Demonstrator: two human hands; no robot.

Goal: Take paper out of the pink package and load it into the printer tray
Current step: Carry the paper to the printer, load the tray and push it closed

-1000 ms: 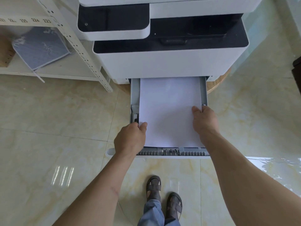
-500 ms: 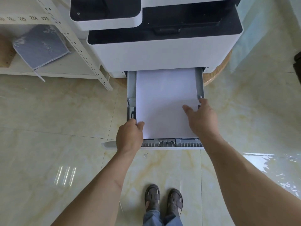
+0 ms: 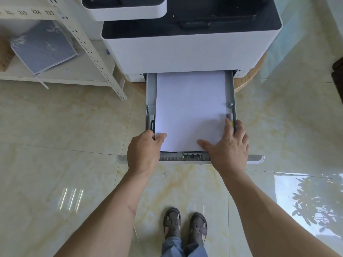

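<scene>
Paper stack lies flat in the pulled-out printer tray. Left hand pinches its near-left corner, right hand spread flat w/ open fingers, gripping nothing. Square edges vs guides, then push in evenly.

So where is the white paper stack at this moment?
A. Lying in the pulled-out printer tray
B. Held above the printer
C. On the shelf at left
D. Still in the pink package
A: the paper stack lies flat in the open printer tray, with the left hand and right hand at its near corners.
</scene>
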